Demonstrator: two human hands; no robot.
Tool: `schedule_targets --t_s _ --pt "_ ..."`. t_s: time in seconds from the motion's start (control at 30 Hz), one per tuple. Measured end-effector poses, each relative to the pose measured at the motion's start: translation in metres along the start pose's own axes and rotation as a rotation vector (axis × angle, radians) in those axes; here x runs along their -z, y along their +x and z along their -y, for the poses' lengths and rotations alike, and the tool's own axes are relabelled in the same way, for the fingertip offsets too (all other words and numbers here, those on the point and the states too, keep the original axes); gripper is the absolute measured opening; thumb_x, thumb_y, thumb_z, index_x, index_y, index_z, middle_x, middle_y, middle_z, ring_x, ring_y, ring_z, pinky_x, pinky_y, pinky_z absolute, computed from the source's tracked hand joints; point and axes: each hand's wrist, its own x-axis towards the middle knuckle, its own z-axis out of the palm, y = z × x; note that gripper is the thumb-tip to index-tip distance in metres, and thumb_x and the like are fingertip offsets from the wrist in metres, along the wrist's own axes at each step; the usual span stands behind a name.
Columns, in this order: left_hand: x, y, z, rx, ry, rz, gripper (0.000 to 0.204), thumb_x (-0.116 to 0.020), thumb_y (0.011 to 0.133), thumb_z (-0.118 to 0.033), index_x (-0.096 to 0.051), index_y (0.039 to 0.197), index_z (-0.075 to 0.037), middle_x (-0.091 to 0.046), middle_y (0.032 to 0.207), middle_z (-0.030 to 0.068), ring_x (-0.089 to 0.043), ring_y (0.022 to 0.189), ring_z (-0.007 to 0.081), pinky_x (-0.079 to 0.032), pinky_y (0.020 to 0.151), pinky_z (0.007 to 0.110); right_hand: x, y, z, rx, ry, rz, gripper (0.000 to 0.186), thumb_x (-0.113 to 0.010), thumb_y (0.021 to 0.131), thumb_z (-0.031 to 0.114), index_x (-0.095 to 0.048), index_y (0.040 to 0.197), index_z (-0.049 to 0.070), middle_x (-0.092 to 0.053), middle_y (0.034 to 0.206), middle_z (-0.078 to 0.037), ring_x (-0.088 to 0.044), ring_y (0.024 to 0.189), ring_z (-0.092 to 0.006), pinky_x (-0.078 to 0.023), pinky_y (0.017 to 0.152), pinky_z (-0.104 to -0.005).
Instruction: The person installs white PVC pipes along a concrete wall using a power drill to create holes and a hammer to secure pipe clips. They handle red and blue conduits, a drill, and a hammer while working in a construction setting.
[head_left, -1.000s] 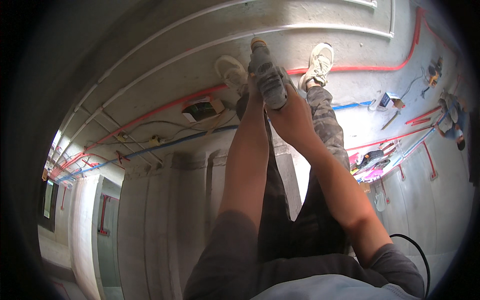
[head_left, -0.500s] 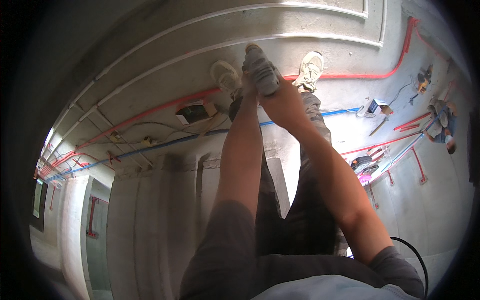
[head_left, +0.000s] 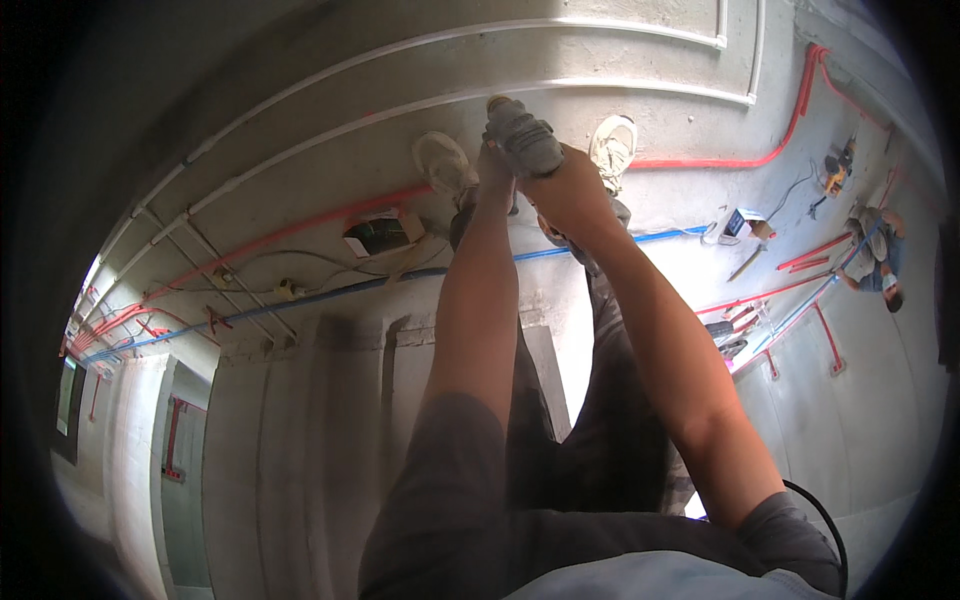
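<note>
Both my arms reach out in front of me toward the floor between my shoes. A stubby grey cylindrical tool [head_left: 527,143] with a ribbed body and a yellowish tip is held between my hands; its exact kind cannot be made out. My right hand [head_left: 572,195] grips its near end from the right, fingers wrapped under it. My left hand [head_left: 494,172] is closed against its left side, with most fingers hidden. The tool's tip points away from me, close to a white pipe [head_left: 560,84] on the floor.
A red pipe [head_left: 700,163] and a blue pipe [head_left: 545,252] cross the floor. An open box [head_left: 385,232] lies left of my legs. To the right are a small box [head_left: 740,224], a yellow-and-black power tool [head_left: 833,174] and another person [head_left: 882,262]. A concrete wall [head_left: 260,440] stands at left.
The grey tool has tilted, its near end turning to the right and its body looking shorter. My hands have shifted slightly with it. The whole view has moved a little.
</note>
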Motion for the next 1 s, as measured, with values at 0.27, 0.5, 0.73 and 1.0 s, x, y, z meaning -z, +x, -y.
schedule_targets --t_s 0.27,0.5,0.73,1.0 --pt "0.043 0.018 0.024 -0.055 -0.200 -0.006 0.049 -0.034 0.116 -0.038 -0.051 0.151 -0.009 -0.060 0.146 0.0120 -0.063 0.130 0.0256 -0.052 0.107 0.039 -0.015 -0.021 0.006 0.027 -0.072 -0.003 0.039 -0.078 0.081 0.020 -0.069 0.112 -0.002 -0.076 0.092 -0.020 -0.075 0.089 -0.0360 -0.056 0.082 -0.0453" --pt "0.030 0.000 0.005 -0.010 -0.145 0.041 0.048 -0.036 0.115 -0.037 -0.052 0.149 -0.009 -0.061 0.143 0.0121 -0.063 0.128 0.0257 -0.052 0.106 0.039 -0.020 -0.019 0.008 -0.018 -0.067 0.050 0.043 -0.077 0.081 0.029 -0.072 0.116 0.003 -0.075 0.109 -0.026 -0.070 0.108 -0.0476 -0.056 0.092 -0.0533" --pt "0.031 0.007 0.002 -0.029 -0.117 0.024 0.047 -0.037 0.115 -0.037 -0.053 0.148 -0.008 -0.062 0.141 0.0122 -0.064 0.126 0.0259 -0.052 0.105 0.040 -0.020 -0.005 0.002 -0.046 -0.061 0.049 0.042 -0.078 0.080 0.025 -0.071 0.114 0.001 -0.076 0.103 -0.023 -0.072 0.101 -0.0428 -0.056 0.089 -0.0501" --pt "0.034 0.018 0.000 -0.028 -0.102 0.027 0.046 -0.039 0.114 -0.036 -0.054 0.146 -0.007 -0.063 0.139 0.0123 -0.064 0.124 0.0261 -0.053 0.104 0.040 -0.009 -0.006 0.019 -0.060 -0.090 0.093 0.046 -0.079 0.078 0.030 -0.071 0.114 0.002 -0.075 0.110 -0.025 -0.070 0.108 -0.0453 -0.056 0.094 -0.0520"
